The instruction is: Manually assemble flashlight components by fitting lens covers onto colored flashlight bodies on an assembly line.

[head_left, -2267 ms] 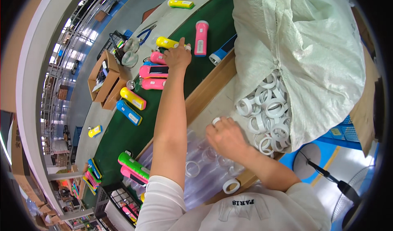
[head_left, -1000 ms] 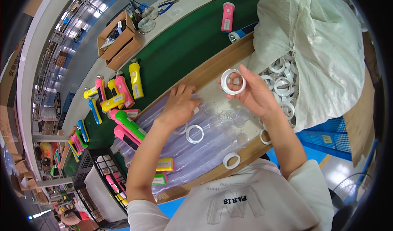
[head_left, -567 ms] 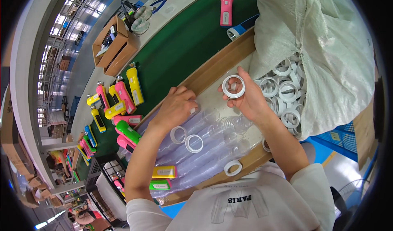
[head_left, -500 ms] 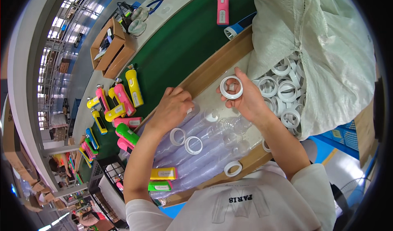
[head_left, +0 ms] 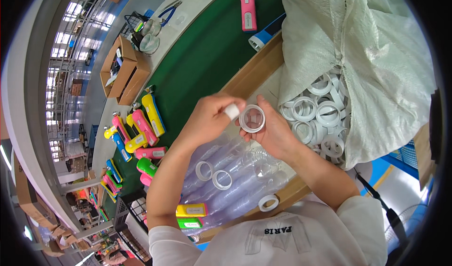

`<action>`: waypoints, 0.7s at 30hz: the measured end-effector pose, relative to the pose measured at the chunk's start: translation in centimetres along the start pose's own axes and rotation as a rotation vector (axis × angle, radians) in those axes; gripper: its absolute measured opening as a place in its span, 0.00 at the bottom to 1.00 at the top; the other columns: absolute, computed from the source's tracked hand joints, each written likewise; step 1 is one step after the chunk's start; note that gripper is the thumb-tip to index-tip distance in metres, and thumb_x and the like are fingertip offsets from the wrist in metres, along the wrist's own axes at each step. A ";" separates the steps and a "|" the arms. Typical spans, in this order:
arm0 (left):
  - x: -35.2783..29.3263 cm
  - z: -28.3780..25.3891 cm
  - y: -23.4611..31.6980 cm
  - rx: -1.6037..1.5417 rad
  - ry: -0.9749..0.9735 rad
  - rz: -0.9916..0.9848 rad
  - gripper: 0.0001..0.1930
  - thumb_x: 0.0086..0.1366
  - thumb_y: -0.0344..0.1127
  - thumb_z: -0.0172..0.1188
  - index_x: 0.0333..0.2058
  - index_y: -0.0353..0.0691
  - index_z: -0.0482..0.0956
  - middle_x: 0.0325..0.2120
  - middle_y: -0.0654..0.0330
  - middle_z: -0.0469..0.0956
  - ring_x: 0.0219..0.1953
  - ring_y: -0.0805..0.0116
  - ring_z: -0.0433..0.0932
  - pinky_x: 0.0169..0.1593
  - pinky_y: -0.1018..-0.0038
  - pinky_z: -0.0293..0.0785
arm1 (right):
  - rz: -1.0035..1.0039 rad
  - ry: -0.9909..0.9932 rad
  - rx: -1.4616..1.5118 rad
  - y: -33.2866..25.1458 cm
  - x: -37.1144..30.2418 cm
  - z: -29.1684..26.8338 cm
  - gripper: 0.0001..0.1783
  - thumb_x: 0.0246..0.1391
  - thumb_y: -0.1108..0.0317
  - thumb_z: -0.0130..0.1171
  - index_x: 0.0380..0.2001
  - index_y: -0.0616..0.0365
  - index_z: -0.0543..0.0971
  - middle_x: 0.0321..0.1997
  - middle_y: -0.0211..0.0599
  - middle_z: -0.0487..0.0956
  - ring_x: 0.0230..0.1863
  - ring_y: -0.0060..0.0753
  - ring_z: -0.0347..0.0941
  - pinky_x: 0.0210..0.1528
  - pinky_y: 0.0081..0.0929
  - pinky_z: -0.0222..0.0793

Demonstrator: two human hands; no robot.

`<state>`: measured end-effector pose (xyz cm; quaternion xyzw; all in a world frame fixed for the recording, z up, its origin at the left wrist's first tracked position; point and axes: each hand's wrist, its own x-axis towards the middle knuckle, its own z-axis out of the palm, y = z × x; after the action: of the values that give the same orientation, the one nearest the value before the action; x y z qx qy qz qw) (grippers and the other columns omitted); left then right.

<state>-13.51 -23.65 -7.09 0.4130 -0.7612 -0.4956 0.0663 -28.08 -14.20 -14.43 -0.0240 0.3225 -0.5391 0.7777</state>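
Holding one white ring [head_left: 252, 130], your right hand [head_left: 278, 134] sits just left of the mouth of the woven sack [head_left: 376, 91]. Head view, the only one. Ring is plain white and round, with a stepped rim and a wide opening turned toward the camera. Your fingers show through the opening along with small pale spots; cannot tell whether a clear disc sits inside. Right hand partly curled: thumb along the far edge, fingers behind, ring gripped between them.

Your left hand [head_left: 209, 117] is farther left from the sack, fingers bent inward, tips right at the ring. Blurred; cannot tell whether they touch it. A white patch shows by the thumb; wrap or held piece, cannot tell.

Spilling from the sack's mouth: a heap of similar rings [head_left: 316, 124], overlapping, tilted every way. Lower left of the sack: bluish clear plastic pieces [head_left: 235, 197] in a shallow carton [head_left: 254, 69], and three loose rings [head_left: 268, 209]. Upper left, near the sack: a pink flashlight [head_left: 248, 11] and a blue flashlight [head_left: 268, 32] on green surface [head_left: 197, 54]. Well left of the sack: a cluster of coloured flashlights [head_left: 141, 124].
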 end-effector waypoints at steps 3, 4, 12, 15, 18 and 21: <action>7.3 -1.1 -0.5 0.264 0.414 0.348 0.11 0.62 0.26 0.57 0.44 0.36 0.80 0.31 0.57 0.79 0.35 0.72 0.77 0.40 0.78 0.72 | -0.042 -0.023 0.116 -0.5 -0.1 0.5 0.31 0.65 0.41 0.40 0.39 0.63 0.73 0.33 0.45 0.79 0.27 0.32 0.76 0.29 0.29 0.72; 10.6 -1.1 0.2 0.230 0.443 0.327 0.14 0.62 0.27 0.57 0.47 0.42 0.79 0.36 0.52 0.79 0.39 0.64 0.79 0.43 0.73 0.74 | -0.060 -0.027 0.121 -0.7 -0.2 0.4 0.31 0.66 0.41 0.37 0.38 0.62 0.74 0.33 0.44 0.79 0.28 0.32 0.76 0.30 0.29 0.72; 25.4 -1.0 -1.9 0.548 0.347 0.003 0.21 0.57 0.46 0.63 0.50 0.53 0.75 0.45 0.42 0.75 0.48 0.46 0.75 0.52 0.57 0.72 | -0.099 -0.014 0.194 -1.3 -0.3 1.0 0.30 0.66 0.42 0.37 0.38 0.61 0.74 0.34 0.46 0.79 0.30 0.35 0.75 0.32 0.31 0.71; 22.1 -3.3 -4.2 0.322 0.535 0.082 0.17 0.57 0.40 0.63 0.44 0.47 0.72 0.42 0.45 0.77 0.38 0.54 0.79 0.44 0.60 0.74 | -0.123 -0.050 0.205 -1.6 -0.5 0.6 0.29 0.66 0.42 0.37 0.33 0.58 0.74 0.34 0.46 0.78 0.30 0.35 0.75 0.32 0.31 0.70; 14.7 -5.1 -5.7 -0.643 0.254 0.144 0.22 0.57 0.35 0.59 0.50 0.48 0.64 0.41 0.44 0.76 0.33 0.62 0.77 0.34 0.70 0.74 | -0.074 -0.054 0.214 -2.2 -0.6 0.7 0.29 0.66 0.42 0.36 0.22 0.51 0.69 0.34 0.46 0.78 0.30 0.34 0.75 0.32 0.30 0.70; 5.3 -5.1 -5.5 -1.115 0.016 0.184 0.32 0.54 0.39 0.60 0.57 0.44 0.58 0.40 0.39 0.75 0.32 0.62 0.76 0.29 0.74 0.71 | -0.050 -0.100 0.198 -1.6 -1.2 1.4 0.29 0.66 0.41 0.35 0.22 0.51 0.69 0.34 0.47 0.78 0.30 0.35 0.74 0.32 0.31 0.69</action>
<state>-11.27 -31.78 -10.64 0.2512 -0.4163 -0.8120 0.3229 -28.92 -14.31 -12.14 0.0179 0.2280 -0.5855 0.7777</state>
